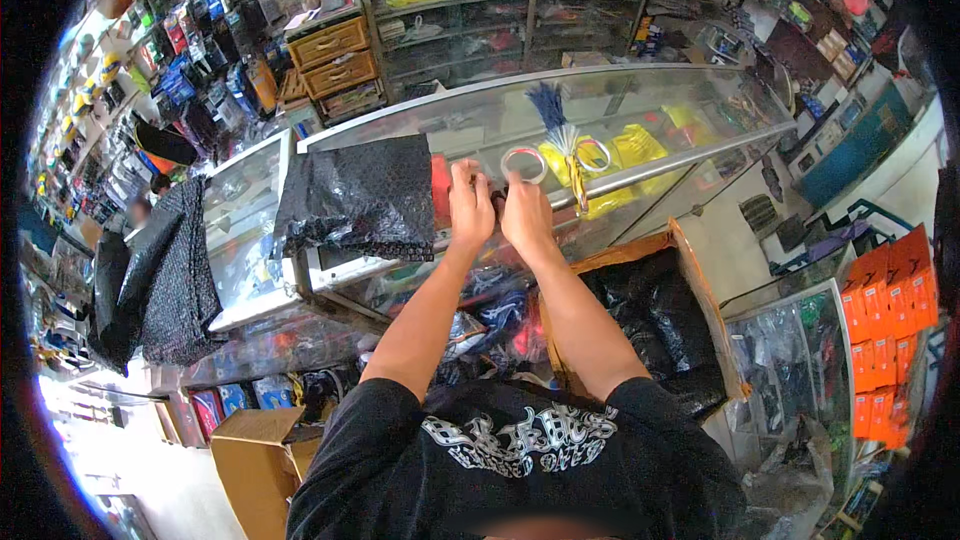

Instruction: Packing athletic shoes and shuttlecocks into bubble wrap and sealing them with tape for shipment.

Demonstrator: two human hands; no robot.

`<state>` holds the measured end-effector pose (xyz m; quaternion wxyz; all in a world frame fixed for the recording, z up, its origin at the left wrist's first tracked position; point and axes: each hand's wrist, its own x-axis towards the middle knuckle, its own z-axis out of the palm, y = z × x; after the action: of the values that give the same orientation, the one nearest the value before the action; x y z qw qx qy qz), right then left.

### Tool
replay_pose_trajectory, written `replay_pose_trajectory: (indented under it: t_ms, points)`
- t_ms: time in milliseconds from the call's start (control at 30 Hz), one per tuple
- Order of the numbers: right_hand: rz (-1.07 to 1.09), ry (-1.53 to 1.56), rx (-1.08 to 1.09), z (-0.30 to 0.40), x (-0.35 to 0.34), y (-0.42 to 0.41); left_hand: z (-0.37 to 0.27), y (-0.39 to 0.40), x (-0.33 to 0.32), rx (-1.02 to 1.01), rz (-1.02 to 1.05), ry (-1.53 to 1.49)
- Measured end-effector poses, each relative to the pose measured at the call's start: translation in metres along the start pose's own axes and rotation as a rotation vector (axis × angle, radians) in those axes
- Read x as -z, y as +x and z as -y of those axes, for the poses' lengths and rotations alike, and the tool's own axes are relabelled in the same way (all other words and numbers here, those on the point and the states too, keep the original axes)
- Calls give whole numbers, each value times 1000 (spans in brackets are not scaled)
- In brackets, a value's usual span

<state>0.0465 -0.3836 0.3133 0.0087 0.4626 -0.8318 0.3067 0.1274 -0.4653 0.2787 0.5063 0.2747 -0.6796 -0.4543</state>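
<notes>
My left hand [471, 202] and my right hand [526, 211] are close together over the front edge of a glass display counter [450, 116]. Between them is a small dark object [498, 199], mostly hidden; my right fingers curl around it. The left hand's grip is unclear. A flat red item [440, 191] lies beside my left hand, partly under black bubble wrap [360, 191]. Just beyond my right hand is a roll of tape [504, 162]. A second tape roll [606, 157] touches a bundle of blue, white and yellow strands [551, 109].
Yellow packages [637, 146] show through the counter glass. An open carton [679, 240] with black wrapping stands right of my arms. More bubble wrap [180, 285] hangs over the counter's left end, near a person [139, 214]. Orange boxes [885, 292] are stacked at right.
</notes>
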Motion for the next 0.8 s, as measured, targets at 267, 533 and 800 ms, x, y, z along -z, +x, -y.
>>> replay_pose_trajectory:
  t_ms: [267,533,800]
  points:
    - [-39,-81,29,7,-13,26,11,2,2,-87,-10,134]
    - [52,-110,85,14,-9,4,2,-16,16,-38,41,71]
    - [-141,502,237,58,-7,-48,-47,-62,99,-234,109,161]
